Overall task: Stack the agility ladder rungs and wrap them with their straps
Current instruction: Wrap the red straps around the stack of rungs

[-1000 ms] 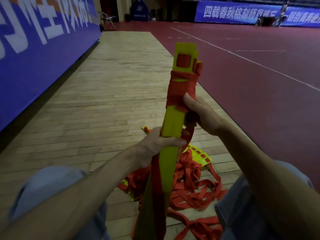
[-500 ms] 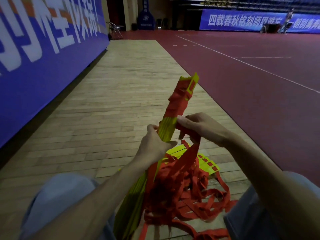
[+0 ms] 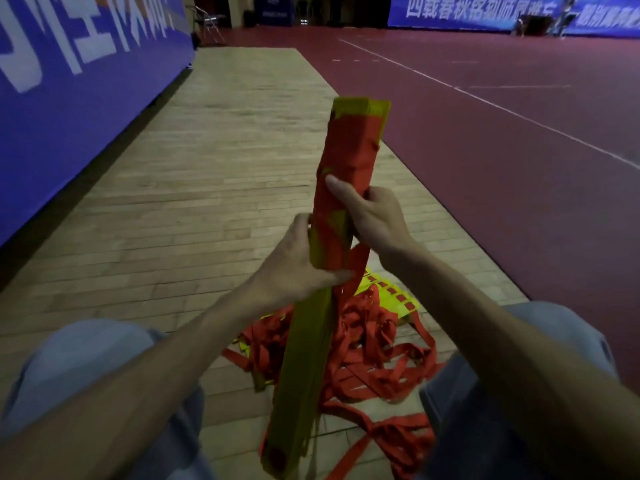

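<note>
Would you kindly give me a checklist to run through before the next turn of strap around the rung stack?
1. Left hand grips the stack of flat yellow plastic rungs: ok.
2. Right hand holds the red webbing strap against the stack: ok.
3. Upper part covered by wraps: ok.
4. Lower part wrapped: not ok, bare yellow.
5. Loose red straps on the wooden floor free to feed: cannot tell, heaped.

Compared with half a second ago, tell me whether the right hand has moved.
Yes. Against the loose red straps on the floor, the right hand shifted slightly left, onto the stacked yellow ladder rungs.
</note>
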A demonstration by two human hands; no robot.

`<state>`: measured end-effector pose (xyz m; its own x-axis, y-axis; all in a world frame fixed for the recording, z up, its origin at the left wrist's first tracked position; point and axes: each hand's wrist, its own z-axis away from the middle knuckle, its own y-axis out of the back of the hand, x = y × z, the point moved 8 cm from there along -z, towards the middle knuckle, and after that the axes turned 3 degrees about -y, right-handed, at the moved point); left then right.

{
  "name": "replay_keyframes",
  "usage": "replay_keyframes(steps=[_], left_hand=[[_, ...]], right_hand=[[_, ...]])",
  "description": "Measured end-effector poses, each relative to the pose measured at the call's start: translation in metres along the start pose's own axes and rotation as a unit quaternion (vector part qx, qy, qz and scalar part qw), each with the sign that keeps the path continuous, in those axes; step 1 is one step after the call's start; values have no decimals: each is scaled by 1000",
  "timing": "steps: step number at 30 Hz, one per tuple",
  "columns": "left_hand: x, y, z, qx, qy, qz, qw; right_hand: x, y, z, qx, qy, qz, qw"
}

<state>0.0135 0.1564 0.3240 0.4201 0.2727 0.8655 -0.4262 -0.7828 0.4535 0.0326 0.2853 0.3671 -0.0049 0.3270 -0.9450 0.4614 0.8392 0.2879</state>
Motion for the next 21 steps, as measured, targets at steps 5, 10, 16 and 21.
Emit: replay_keyframes(steps=[5, 10, 16, 21], left_hand=[[11, -4, 3, -79, 45, 210, 974], [10, 1, 5, -91, 80, 202, 972], [-6, 24, -4, -17, 103, 142, 984], [-19, 48, -9, 91, 111, -25, 989]], right_hand=[[-19, 7, 2, -46, 28, -159, 986], [-19, -3, 2, -112, 38, -121, 986], [9, -14, 2, -240, -5, 112, 964], [0, -15, 4, -249, 31, 88, 964]])
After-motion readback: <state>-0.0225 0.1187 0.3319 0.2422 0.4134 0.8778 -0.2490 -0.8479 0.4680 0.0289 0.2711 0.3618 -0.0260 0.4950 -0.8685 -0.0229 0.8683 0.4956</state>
